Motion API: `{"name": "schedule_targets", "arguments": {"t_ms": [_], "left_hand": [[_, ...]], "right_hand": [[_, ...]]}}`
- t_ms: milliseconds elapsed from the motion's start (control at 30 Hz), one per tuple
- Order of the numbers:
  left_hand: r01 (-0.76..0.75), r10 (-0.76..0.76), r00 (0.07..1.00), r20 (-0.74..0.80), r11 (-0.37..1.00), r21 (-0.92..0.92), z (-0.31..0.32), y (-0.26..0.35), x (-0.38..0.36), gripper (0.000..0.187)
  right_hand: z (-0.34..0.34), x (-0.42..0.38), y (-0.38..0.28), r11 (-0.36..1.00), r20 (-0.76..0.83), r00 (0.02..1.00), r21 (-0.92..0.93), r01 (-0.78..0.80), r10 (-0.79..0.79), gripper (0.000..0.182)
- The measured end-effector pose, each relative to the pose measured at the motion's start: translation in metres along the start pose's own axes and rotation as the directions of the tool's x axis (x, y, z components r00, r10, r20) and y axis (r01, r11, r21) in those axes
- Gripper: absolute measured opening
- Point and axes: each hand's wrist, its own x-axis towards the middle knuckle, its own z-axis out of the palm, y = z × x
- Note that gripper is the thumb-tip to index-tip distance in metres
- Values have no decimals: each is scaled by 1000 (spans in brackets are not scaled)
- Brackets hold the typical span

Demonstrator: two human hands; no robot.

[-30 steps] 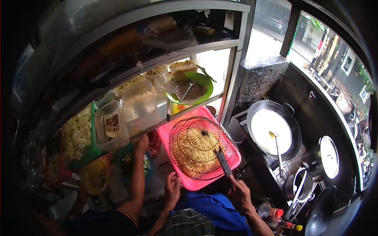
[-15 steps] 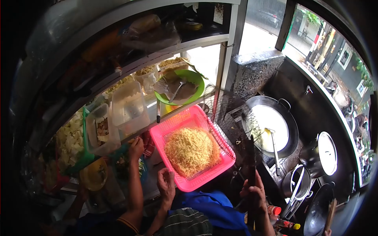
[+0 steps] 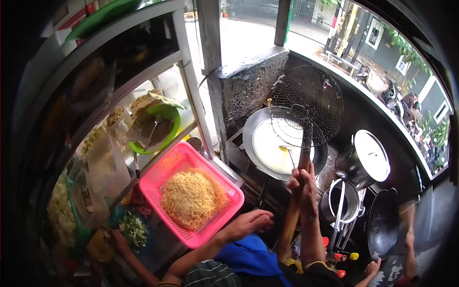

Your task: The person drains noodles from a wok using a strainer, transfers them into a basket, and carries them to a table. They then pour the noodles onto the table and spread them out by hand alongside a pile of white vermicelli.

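Note:
My right hand is wrapped round the wooden handle of a large wire-mesh skimmer, raised over the wok. Below it, the wok holds pale, whitish liquid, in which a ladle leans. My left hand is held in the air beside the near right corner of a pink plastic basket, its fingers loosely extended and nothing in them. A mound of thin yellow noodles lies in the basket.
A green bowl with a spoon stands behind the basket. At left, another person's hand is near chopped greens. Pots and a dark wok stand at right, where another person's hand shows.
The view has swung right. My right hand has lifted the skimmer, which now hangs over the wok. My left hand has moved right, from the basket's left corner to its right side.

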Motion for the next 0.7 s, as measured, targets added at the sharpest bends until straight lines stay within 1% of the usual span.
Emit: {"name": "schedule_targets", "arguments": {"t_ms": [33,100,133,167,200,233,267,300,333,367,400,467,500,567,600,667,700], "left_hand": [[146,-131,986,105,979,-143,11,6,17,41],[255,-212,962,173,922,-290,38,21,36,44],[148,-111,982,154,956,-254,44,12,47,44],[100,-75,992,100,958,-269,48,4,56,35],[60,-50,998,40,952,-300,53,4,58,30],[22,-31,999,-22,945,-326,55,4,60,25],[42,-50,999,-19,950,-309,53,5,63,25],[27,-54,994,-97,965,-259,48,8,67,23],[11,-48,983,-175,978,-209,44,12,71,21],[2,-29,974,-223,993,-120,42,14,75,19],[-2,-25,969,-245,994,-112,34,18,82,18],[-1,-30,963,-266,993,-115,20,26,92,17],[-5,-31,965,-262,991,-137,21,36,94,20],[-30,-1,969,-247,992,-123,24,52,98,20],[-25,-4,971,-238,993,-118,19,55,100,20],[-58,79,956,-283,995,82,-3,58,101,26],[-57,79,960,-270,995,87,-16,62,99,26]], "right_hand": [[-1,8,4,999,-26,999,-25,31,-32,52],[-18,24,17,999,-18,999,-10,31,-31,50],[-17,27,17,999,-11,999,-17,32,-32,41],[-25,31,19,993,-4,999,-116,37,-37,41],[-32,33,15,958,16,1000,-285,18,-14,42],[-42,33,11,897,27,1000,-442,1,12,43],[-71,34,18,695,-95,993,-719,-19,-71,45],[-81,26,13,707,-105,991,-707,-16,-82,45],[-86,16,5,239,26,972,-967,83,-234,46],[-90,8,-1,-305,209,934,-945,117,-289,48],[-95,3,-1,-292,201,934,-950,112,-295,48],[-102,-9,5,-297,23,995,-955,-9,-101,51],[-103,-8,11,-284,13,995,-959,-17,-102,51],[-109,-4,22,-262,-128,990,-955,-140,-62,50],[-117,4,31,-305,-176,980,-932,-197,-94,49],[-115,6,25,-326,-175,977,-923,-206,-122,48],[-113,7,21,-351,-163,977,-914,-202,-138,48]]}}
